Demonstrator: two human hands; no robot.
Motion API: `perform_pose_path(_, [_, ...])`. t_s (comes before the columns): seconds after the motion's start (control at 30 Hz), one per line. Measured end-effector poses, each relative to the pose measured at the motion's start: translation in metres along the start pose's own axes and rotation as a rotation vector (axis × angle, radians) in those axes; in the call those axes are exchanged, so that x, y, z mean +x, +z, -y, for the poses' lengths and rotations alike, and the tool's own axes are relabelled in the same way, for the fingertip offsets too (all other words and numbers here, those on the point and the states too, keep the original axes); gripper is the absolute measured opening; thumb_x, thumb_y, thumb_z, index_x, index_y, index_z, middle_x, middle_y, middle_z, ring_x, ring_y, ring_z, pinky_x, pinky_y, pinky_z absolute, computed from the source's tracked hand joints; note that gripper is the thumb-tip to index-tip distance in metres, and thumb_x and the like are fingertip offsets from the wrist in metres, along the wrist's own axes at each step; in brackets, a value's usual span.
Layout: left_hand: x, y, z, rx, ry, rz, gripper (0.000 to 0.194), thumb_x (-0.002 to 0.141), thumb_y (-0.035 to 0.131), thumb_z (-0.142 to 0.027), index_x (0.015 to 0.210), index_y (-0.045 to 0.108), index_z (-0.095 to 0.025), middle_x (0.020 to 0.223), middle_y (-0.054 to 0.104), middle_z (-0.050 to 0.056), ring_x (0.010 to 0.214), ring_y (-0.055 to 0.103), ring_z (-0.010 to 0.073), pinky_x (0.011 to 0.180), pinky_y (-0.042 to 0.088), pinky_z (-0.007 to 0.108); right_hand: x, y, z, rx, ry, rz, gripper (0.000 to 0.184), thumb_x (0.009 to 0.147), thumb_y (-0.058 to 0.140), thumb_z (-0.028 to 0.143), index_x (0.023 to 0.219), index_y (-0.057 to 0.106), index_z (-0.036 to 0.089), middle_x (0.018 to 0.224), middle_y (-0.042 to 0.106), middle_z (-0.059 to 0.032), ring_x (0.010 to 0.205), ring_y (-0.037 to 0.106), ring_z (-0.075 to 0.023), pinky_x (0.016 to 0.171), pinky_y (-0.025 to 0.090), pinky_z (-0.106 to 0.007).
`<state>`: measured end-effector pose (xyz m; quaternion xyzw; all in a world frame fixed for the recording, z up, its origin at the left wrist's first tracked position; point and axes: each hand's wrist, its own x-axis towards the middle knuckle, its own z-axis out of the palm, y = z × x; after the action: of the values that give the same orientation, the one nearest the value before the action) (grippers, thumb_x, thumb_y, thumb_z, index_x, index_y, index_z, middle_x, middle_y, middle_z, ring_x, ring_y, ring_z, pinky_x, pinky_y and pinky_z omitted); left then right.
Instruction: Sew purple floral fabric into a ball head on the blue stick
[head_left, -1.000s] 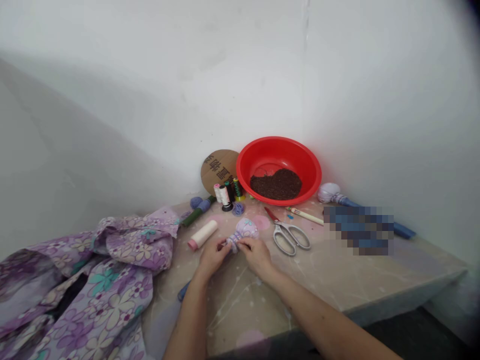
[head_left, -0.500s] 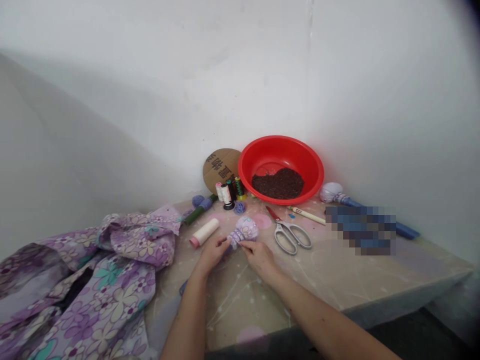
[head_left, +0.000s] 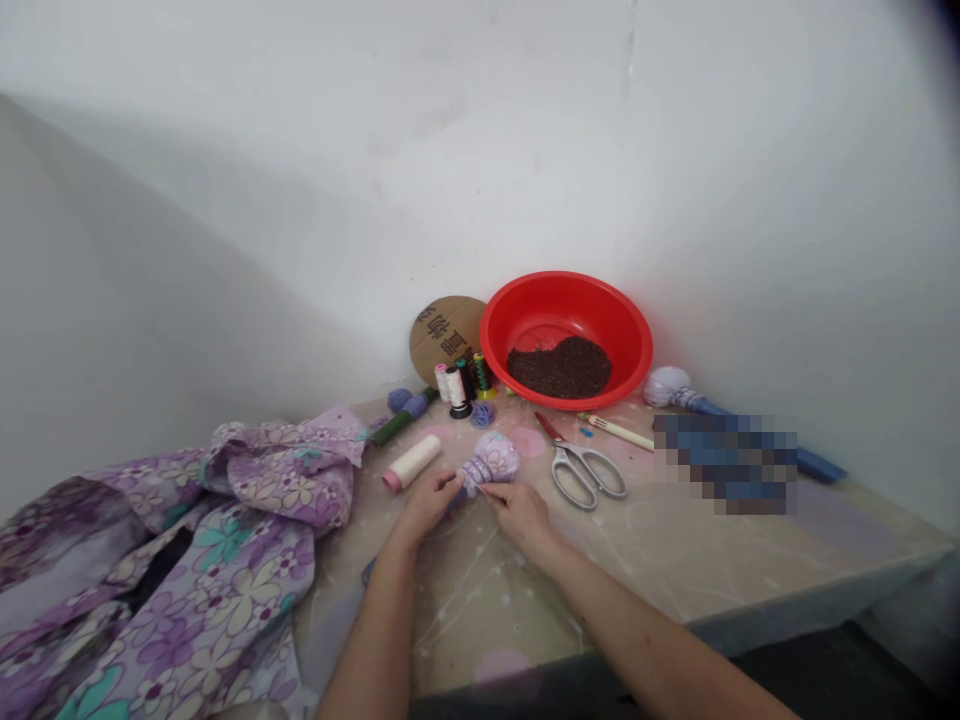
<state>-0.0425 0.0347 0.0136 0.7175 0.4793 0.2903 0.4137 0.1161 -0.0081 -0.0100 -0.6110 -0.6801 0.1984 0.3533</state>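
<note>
A round, stuffed floral cloth head (head_left: 497, 458), bound at its neck with lavender yarn (head_left: 474, 472), lies on a blue stick whose far end (head_left: 367, 572) shows beyond my forearm. My left hand (head_left: 427, 505) is closed around the stick just below the wrapped neck. Close by on the right, my right hand (head_left: 521, 510) makes a pinch at the yarn; a thin pale tip pokes from its fingers, too small to name. Left of the head lies a cream thread cone (head_left: 412, 463). Grey-handled scissors (head_left: 581, 470) rest to the right.
Floral fabric (head_left: 247, 560) is heaped on the left. Behind stand a red basin (head_left: 637, 345) with dark grains, a cardboard disc (head_left: 439, 325), several thread spools (head_left: 457, 390) and a green stick (head_left: 394, 425). A similar cloth-headed stick (head_left: 667, 386) lies right, beside a pixelated patch.
The view has shifted slightly, so everything sits a little further right. My right fingertips have drawn slightly off the wrapped neck, with the thin pale tip now showing; my left hand keeps its hold.
</note>
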Motion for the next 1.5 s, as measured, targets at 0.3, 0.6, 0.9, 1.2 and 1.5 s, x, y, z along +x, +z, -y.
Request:
perform_pose_path(0.3, [0.001, 0.0, 0.002, 0.026, 0.008, -0.002, 0.04, 0.073, 0.042, -0.05, 0.072, 0.055, -0.012, 0.056, 0.049, -0.001, 0.048, 0.044, 0.0084, 0.045, 0.033, 0.019, 0.003, 0.002, 0.0, 0.032, -0.001, -0.009, 0.03, 0.075, 0.045, 0.022, 0.098, 0.063, 0.027, 0.096, 0.065, -0.0005, 0.086, 0.06, -0.0187, 0.074, 0.045, -0.028])
perform_pose_path(0.6, [-0.002, 0.0, -0.001, 0.001, 0.027, 0.011, 0.038, 0.073, 0.043, -0.048, 0.071, 0.055, -0.012, 0.056, 0.046, -0.002, 0.049, 0.042, 0.0084, 0.045, 0.032, 0.019, 0.004, 0.002, -0.001, 0.051, -0.013, -0.009, 0.031, 0.073, 0.045, 0.019, 0.096, 0.064, 0.027, 0.096, 0.065, -0.0003, 0.087, 0.06, -0.0179, 0.076, 0.045, -0.027])
perform_pose_path(0.9, [0.001, 0.0, 0.004, -0.002, 0.027, 0.022, 0.037, 0.073, 0.043, -0.047, 0.072, 0.055, -0.012, 0.055, 0.045, -0.002, 0.048, 0.04, 0.0076, 0.044, 0.031, 0.018, 0.008, 0.01, -0.006, 0.064, -0.025, -0.014, 0.03, 0.073, 0.045, 0.018, 0.094, 0.066, 0.022, 0.092, 0.067, -0.0028, 0.084, 0.061, -0.017, 0.074, 0.045, -0.025])
perform_pose_path(1.2, [0.001, -0.001, 0.004, -0.022, 0.028, 0.037, 0.034, 0.071, 0.046, -0.044, 0.072, 0.054, -0.011, 0.056, 0.046, -0.002, 0.048, 0.042, 0.008, 0.044, 0.032, 0.019, 0.008, 0.012, -0.006, 0.035, -0.009, -0.031, 0.027, 0.073, 0.046, 0.019, 0.091, 0.066, 0.022, 0.089, 0.067, -0.0034, 0.082, 0.06, -0.0173, 0.071, 0.042, -0.024])
perform_pose_path(1.5, [0.002, 0.0, 0.003, 0.085, 0.048, -0.011, 0.036, 0.072, 0.043, -0.045, 0.069, 0.055, -0.011, 0.053, 0.046, -0.002, 0.047, 0.041, 0.0082, 0.044, 0.032, 0.019, 0.009, 0.016, -0.006, 0.013, 0.007, -0.031, 0.022, 0.075, 0.045, 0.022, 0.084, 0.064, 0.02, 0.078, 0.067, -0.0044, 0.071, 0.059, -0.0162, 0.061, 0.038, -0.023])
